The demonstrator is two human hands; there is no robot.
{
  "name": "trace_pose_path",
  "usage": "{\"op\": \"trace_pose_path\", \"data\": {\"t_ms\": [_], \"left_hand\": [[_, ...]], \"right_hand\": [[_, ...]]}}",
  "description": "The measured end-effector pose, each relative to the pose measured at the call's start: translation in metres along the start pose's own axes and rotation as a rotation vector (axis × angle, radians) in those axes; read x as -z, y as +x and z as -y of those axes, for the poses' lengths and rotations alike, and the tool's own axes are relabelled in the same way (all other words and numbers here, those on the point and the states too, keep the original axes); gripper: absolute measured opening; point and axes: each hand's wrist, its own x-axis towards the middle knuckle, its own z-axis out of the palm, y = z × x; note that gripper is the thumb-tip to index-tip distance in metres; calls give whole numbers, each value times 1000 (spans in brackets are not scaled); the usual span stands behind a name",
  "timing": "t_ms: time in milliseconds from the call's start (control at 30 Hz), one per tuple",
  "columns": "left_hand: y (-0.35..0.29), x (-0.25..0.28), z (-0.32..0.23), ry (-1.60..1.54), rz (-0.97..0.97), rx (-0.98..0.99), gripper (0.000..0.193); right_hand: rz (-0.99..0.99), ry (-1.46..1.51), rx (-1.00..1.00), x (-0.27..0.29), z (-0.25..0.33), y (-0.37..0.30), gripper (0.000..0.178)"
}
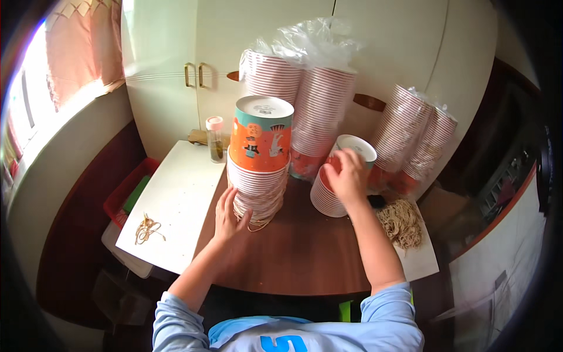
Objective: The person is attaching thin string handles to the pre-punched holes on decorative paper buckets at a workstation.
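A tall stack of upside-down paper cups (261, 138), orange and teal with printed figures, stands on the brown tabletop, its lower rims wound with loose beige strings. Beside its lower left side is my left hand (229, 217), fingers spread and thumb apart, close to or touching the strings. A shorter stack of upside-down paper cups (327, 196) stands to the right. My right hand (349, 176) curls over the near side of its top paper cup (359, 146), thumb at the left. The fingertips' contact with the cup is partly hidden.
Tall plastic-wrapped cup stacks (322, 111) stand behind, with more wrapped cup stacks (404, 135) at the right. A bundle of beige strings (402, 223) lies right. On the white left board are a few loose strings (148, 229) and a pink-lidded bottle (215, 141). Cabinets (164, 35) close off the back.
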Motion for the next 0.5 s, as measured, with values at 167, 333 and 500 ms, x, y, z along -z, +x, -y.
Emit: {"op": "trace_pose_path", "data": {"t_ms": [167,333,500], "left_hand": [[-33,-7,-6,50,59,-4,55],[-36,-11,-3,48,106,3,46],[-37,-11,-3,84,117,-23,41]], "right_hand": [[137,-182,-111,6,-70,-3,34],[190,-8,-165,-5,-89,3,29],[76,84,-101,-6,-112,25,29]]}}
